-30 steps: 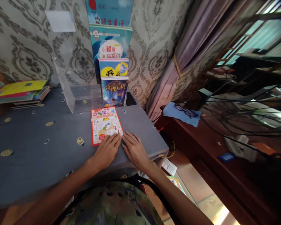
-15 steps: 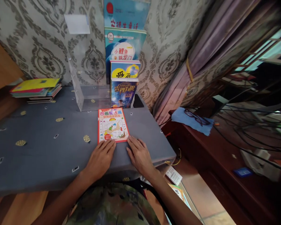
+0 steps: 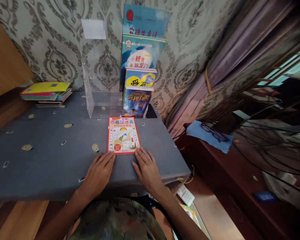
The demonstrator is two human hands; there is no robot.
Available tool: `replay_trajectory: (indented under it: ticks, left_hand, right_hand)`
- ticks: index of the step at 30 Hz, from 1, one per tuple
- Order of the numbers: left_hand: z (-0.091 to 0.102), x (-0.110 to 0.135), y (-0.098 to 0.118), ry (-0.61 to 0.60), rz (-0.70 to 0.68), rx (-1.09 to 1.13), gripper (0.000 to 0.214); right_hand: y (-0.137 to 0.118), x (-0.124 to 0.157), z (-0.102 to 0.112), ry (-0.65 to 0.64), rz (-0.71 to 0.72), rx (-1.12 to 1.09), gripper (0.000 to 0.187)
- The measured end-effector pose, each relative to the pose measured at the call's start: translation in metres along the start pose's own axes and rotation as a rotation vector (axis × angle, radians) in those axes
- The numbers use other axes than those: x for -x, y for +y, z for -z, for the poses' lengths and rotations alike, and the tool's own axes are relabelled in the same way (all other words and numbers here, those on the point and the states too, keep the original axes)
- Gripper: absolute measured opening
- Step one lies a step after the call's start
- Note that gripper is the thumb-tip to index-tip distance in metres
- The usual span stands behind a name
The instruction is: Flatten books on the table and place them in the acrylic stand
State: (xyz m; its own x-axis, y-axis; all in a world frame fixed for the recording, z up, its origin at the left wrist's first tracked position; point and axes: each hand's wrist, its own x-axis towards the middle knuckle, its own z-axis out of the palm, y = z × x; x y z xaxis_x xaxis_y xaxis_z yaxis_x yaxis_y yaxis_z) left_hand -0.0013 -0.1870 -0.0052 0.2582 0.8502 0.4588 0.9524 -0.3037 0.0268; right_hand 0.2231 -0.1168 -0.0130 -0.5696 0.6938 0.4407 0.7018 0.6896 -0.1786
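A thin children's book (image 3: 124,136) with a red border and a colourful drawing on its cover lies flat on the grey patterned tablecloth (image 3: 52,160). My left hand (image 3: 98,170) rests palm down, its fingertips at the book's lower left corner. At the lower right corner lies my right hand (image 3: 148,168), fingers stretched out and thumb a little apart. Neither hand grasps anything. Just behind the book stands a clear acrylic rack (image 3: 103,111), with a dark blue book (image 3: 137,101) in its front tier and several taller books behind.
A pile of thin books (image 3: 48,93) lies at the back left. Beside the rack is a dark phone-like slab (image 3: 151,111). To the right, a dark red desk (image 3: 202,160) carries a blue cloth (image 3: 207,135) with glasses, and tangled cables. A purple curtain (image 3: 230,66) hangs behind.
The view has shifted, so the rack and books appear farther right. My left hand has slid left along the book's lower edge to its corner. My right hand stays at the other corner.
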Motion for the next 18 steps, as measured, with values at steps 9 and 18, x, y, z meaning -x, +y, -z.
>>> replay_trajectory:
  ticks: [9, 18]
  left_hand:
    - [0.0, 0.0, 0.0, 0.007, -0.007, 0.005, 0.041]
    - [0.004, -0.001, 0.003, 0.025, 0.042, 0.027, 0.039]
  right_hand:
    - [-0.02, -0.013, -0.006, -0.079, 0.081, -0.134, 0.045]
    - [0.017, 0.009, -0.001, 0.015, 0.035, -0.14, 0.042]
